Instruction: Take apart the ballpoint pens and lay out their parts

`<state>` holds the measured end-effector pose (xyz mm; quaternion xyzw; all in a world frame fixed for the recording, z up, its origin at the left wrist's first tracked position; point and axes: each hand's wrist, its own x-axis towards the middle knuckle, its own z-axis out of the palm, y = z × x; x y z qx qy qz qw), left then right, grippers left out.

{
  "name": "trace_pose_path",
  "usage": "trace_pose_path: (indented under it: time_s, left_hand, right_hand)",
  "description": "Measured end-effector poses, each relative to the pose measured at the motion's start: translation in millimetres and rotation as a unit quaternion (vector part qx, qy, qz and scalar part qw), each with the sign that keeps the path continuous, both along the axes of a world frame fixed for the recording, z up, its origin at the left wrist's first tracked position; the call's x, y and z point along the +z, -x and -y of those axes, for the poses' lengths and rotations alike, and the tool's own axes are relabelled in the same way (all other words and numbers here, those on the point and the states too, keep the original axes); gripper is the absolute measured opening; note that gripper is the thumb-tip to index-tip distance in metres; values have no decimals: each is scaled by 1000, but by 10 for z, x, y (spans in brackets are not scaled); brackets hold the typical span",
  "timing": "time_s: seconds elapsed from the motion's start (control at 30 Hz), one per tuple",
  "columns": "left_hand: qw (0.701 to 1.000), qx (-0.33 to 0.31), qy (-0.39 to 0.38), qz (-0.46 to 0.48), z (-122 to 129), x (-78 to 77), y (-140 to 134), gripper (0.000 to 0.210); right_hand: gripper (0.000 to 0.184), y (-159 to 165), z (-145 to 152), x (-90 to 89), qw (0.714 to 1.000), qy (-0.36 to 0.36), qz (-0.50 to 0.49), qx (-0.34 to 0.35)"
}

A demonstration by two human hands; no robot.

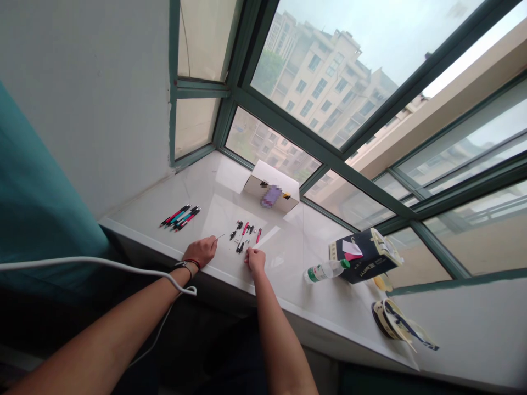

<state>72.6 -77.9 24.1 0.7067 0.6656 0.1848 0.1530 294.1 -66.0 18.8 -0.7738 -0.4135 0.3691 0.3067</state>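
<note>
My left hand (202, 251) is closed in a pinch on a thin, dark pen refill (221, 236) that sticks out toward the right. Around the middle of the white windowsill lie several loose pen parts (239, 225), black, red and clear. My right hand (256, 259) rests just in front of them, fingers curled together; whatever they hold is hidden. A red pen barrel (258, 236) lies just beyond that hand. To the left of my left hand, several pens (181, 218) in red, black and teal lie side by side in a slanted bunch.
A white box (272, 186) stands against the window. On the right are a green-capped water bottle (325, 271), a dark carton (362, 255) and a round band-like container (389, 320). A white cable (123, 265) crosses over my left forearm. The sill (284, 296) has a front edge near my wrists.
</note>
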Motion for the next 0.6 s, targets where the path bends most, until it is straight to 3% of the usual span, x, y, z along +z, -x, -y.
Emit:
trace_pose_path:
  time_s: [0.2,0.3,0.47,0.6]
  left_hand:
    - [1000,-6,-10,-6,3,15,-2,41]
    - [1000,-16,-3,-5,12,35,-3,44]
    - [998,-57,-5,-16,28,45,11,45]
    - [997,-81,3,-20,23,19,25,38]
  right_hand:
    - [35,38,209,-63,995,-93,-22,-18]
    - [36,191,268,-44,989,-135,-56,4]
    - [38,655,221,-38,976,-103,-164,95]
    - [34,960,138,-85,959,-100,-255,71]
